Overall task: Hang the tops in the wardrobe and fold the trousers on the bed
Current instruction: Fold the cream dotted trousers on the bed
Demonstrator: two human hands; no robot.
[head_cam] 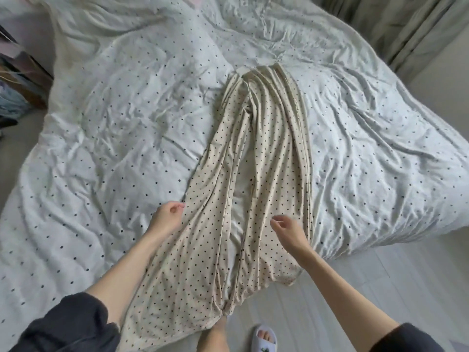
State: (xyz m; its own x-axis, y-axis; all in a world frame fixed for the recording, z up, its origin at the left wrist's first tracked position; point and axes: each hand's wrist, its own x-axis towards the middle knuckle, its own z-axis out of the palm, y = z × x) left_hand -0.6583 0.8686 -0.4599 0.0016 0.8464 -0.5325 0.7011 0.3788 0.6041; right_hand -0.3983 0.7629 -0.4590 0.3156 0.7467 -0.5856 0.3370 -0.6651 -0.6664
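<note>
Both hands, left hand (166, 217) and right hand (289, 231), hovered with loosely curled fingers holding nothing; the trousers (253, 179) overhung the bed (101, 123) and risked sliding floorward.

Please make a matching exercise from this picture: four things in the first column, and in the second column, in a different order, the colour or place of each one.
Things:
1. trousers
2. duvet
3. slipper
4. left hand

Descriptions:
A. white with dark dots, wrinkled, covering the bed
B. at the outer edge of one trouser leg
C. cream with dark dots, spread out, the leg ends hanging over the bed edge
D. white, on a foot, on the floor

Pairs: 1-C, 2-A, 3-D, 4-B
</note>
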